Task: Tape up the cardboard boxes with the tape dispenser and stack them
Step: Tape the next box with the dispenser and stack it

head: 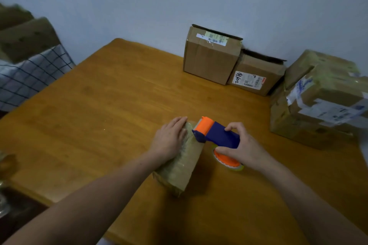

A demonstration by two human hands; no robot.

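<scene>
A small, narrow cardboard box (180, 169) wrapped in glossy tape lies on the wooden table (103, 109), just in front of me. My left hand (169, 141) rests flat on its far end with fingers straight. My right hand (242, 147) grips the blue and orange tape dispenser (216, 135), whose orange head touches the box's far right edge. The tape roll shows under my right palm.
Two open-topped cardboard boxes (211, 57) (256, 75) stand against the wall at the back. A pile of taped boxes (318, 101) sits at the right edge. A checked cloth (29, 77) lies beyond the table's left side.
</scene>
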